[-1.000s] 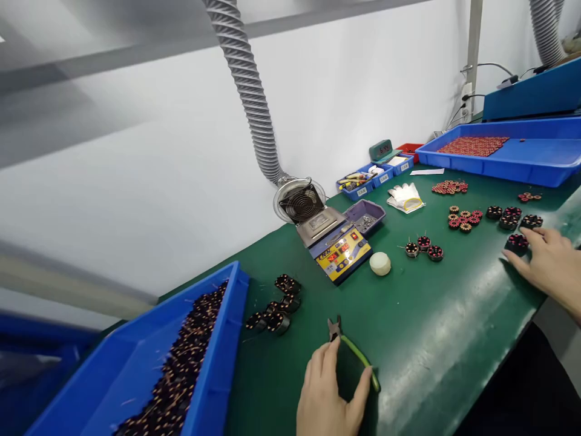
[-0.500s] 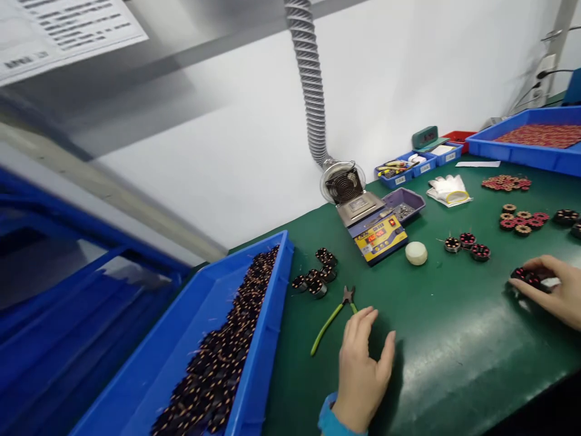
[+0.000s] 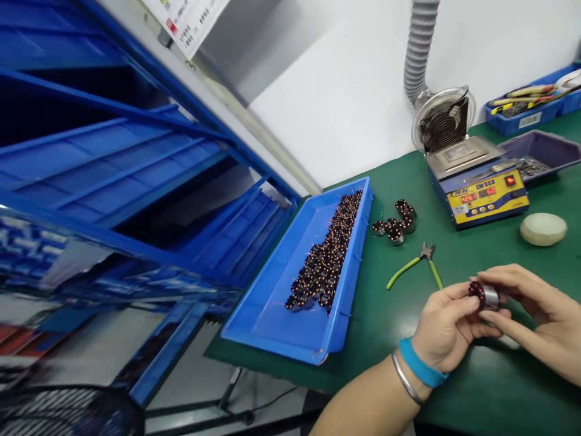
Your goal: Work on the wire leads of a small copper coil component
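Left hand (image 3: 447, 327): bare fingers | wristband (image 3: 420, 364): bright blue, broad, flat, matte-looking, closely wrapped just behind the grip | bangle (image 3: 403, 381): silver, narrow, shiny, curved, beside the wristband on the side farther from the grip | left forearm (image 3: 370, 396), behind both: bare | right hand (image 3: 540, 315): bare fingers, ungloved

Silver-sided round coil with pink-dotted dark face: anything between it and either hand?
Nothing visible: the left hand and right hand both touch the silver-sided round coil. The green-handled metal cutters lie beyond the left hand, not between.
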### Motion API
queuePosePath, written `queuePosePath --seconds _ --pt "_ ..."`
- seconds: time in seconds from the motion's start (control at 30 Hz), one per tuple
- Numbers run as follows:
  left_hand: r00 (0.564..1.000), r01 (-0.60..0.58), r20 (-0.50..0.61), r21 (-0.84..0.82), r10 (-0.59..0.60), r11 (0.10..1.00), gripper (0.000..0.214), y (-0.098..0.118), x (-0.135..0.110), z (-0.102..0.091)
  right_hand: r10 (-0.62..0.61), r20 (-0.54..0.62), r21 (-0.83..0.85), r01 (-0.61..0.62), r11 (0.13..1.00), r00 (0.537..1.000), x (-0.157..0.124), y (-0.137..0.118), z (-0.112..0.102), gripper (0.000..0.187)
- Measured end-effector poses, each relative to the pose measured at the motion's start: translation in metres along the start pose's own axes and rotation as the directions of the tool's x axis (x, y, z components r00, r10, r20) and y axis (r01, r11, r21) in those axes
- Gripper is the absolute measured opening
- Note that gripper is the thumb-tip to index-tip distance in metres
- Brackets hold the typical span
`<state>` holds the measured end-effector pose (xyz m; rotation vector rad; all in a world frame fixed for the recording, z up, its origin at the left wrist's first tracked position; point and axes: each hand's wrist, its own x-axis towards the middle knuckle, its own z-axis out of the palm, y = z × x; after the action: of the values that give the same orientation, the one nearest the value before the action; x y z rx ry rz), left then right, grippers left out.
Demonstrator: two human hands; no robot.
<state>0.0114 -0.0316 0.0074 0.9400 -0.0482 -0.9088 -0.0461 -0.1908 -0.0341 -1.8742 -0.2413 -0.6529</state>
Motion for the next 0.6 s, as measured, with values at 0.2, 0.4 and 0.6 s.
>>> queuePosePath --seconds 0.2,0.4,0.6 --pt "0.990 -0.021 -0.139 0.100 0.034 0.995 0.071 -0.007 0.003 -0.003 0.113 0.072 -0.067 -0.108 0.992 0.991 -0.013 0.009 -0.010 0.047" --pt "0.975 -0.131 -0.136 0.294 0.177 0.947 0.066 -0.002 -0.002 -0.003 0.388 0.378 0.163 -0.473 0.866 0.841 -0.015 0.014 -0.019 0.044" --pt "0.969 -0.055 -0.196 0.413 0.147 0.909 0.064 0.002 -0.002 -0.002 0.514 0.315 0.136 -0.574 0.807 0.798 -0.001 0.005 -0.026 0.042"
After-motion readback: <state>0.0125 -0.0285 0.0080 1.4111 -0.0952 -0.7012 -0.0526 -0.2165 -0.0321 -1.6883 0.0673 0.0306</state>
